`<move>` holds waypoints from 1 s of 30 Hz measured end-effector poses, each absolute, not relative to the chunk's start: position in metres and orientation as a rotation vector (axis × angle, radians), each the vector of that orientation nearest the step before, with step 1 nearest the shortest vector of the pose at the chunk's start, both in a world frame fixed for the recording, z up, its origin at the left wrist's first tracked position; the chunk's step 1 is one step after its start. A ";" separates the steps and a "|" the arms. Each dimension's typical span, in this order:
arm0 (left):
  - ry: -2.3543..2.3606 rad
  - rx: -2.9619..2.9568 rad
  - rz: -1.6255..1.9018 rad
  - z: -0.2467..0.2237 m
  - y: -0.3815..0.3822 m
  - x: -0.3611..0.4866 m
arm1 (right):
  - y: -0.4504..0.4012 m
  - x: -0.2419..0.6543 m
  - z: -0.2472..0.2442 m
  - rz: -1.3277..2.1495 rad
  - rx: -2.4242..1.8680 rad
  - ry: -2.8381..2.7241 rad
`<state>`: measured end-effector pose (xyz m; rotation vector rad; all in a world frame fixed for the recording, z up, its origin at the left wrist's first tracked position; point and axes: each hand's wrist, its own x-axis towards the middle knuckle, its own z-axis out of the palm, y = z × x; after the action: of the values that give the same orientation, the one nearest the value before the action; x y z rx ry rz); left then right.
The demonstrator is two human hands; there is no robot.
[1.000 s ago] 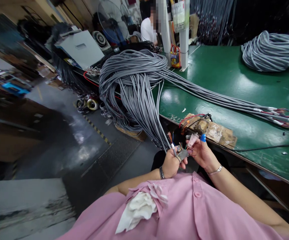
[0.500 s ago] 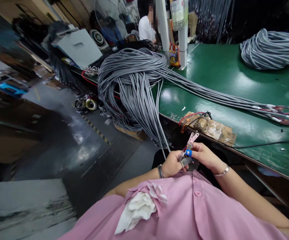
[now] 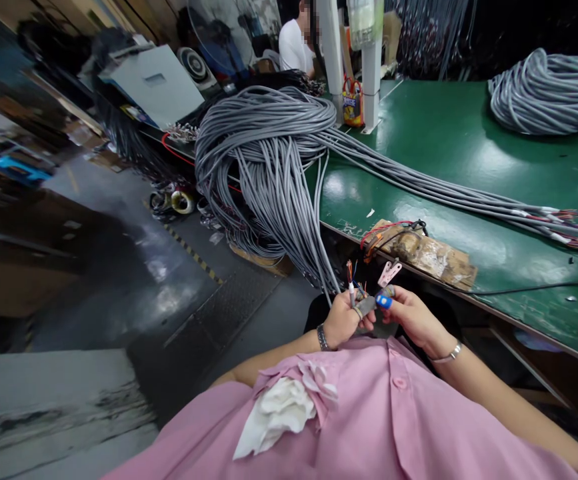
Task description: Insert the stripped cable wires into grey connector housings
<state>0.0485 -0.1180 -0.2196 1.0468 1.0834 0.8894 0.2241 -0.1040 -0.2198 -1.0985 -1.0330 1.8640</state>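
My left hand (image 3: 343, 321) is closed around a grey cable; its end, with a white sleeve and bared coloured wires (image 3: 351, 279), sticks up above the fingers. Grey wrapping covers part of that hand's thumb. Close beside it, my right hand (image 3: 416, 319) is closed with a blue wrap on one digit. A pink clip (image 3: 389, 273) with two flat, holed arms stands out from behind its fingers. The fingertips of both hands nearly meet. A large bundle of grey cables (image 3: 279, 180) hangs over the bench edge, some strands running down toward my left hand.
The green bench (image 3: 449, 147) carries a wooden block (image 3: 429, 257) with red and black leads at its front edge. Trimmed cable ends (image 3: 563, 227) lie at the right. Behind are a grey cable coil (image 3: 549, 93), white posts (image 3: 371, 80) and a seated person (image 3: 293, 47).
My hands have drawn slightly apart. The pink clip has moved right, away from the cable end, whose coloured wires now stand up from my left hand.
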 end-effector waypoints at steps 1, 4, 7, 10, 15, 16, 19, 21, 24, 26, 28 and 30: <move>1.076 1.052 0.869 -0.218 -0.118 0.048 | -0.104 0.222 -0.220 1.818 -1.098 -1.046; 1.042 1.070 0.738 -0.213 -0.119 0.047 | -0.101 0.218 -0.221 1.762 -1.094 -1.038; 1.023 1.078 0.684 -0.209 -0.120 0.046 | -0.097 0.217 -0.220 1.787 -1.070 -0.973; 1.043 1.042 0.795 -0.211 -0.120 0.045 | -0.096 0.218 -0.218 1.852 -1.022 -0.868; 1.061 1.008 0.850 -0.219 -0.118 0.043 | -0.097 0.223 -0.218 2.027 -1.023 -0.831; 1.063 1.015 0.839 -0.219 -0.118 0.043 | -0.096 0.224 -0.218 2.046 -1.024 -0.866; 1.054 1.028 0.804 -0.216 -0.117 0.043 | -0.095 0.224 -0.219 2.041 -1.012 -0.946; 1.040 1.022 0.787 -0.213 -0.117 0.043 | -0.095 0.222 -0.221 2.003 -1.004 -0.968; 1.026 1.008 0.786 -0.209 -0.118 0.042 | -0.096 0.218 -0.223 1.925 -1.027 -0.961; 0.997 1.015 0.762 -0.207 -0.118 0.040 | -0.098 0.215 -0.223 1.920 -1.018 -0.942; 0.953 1.032 0.709 -0.207 -0.119 0.037 | -0.099 0.212 -0.221 1.962 -0.977 -0.938; 0.918 1.039 0.662 -0.208 -0.119 0.035 | -0.099 0.209 -0.218 2.013 -0.927 -0.951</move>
<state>0.0349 -0.1187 -0.2077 1.0385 0.9181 0.6618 0.2093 -0.0987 -0.2182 -0.9267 -0.9506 2.0130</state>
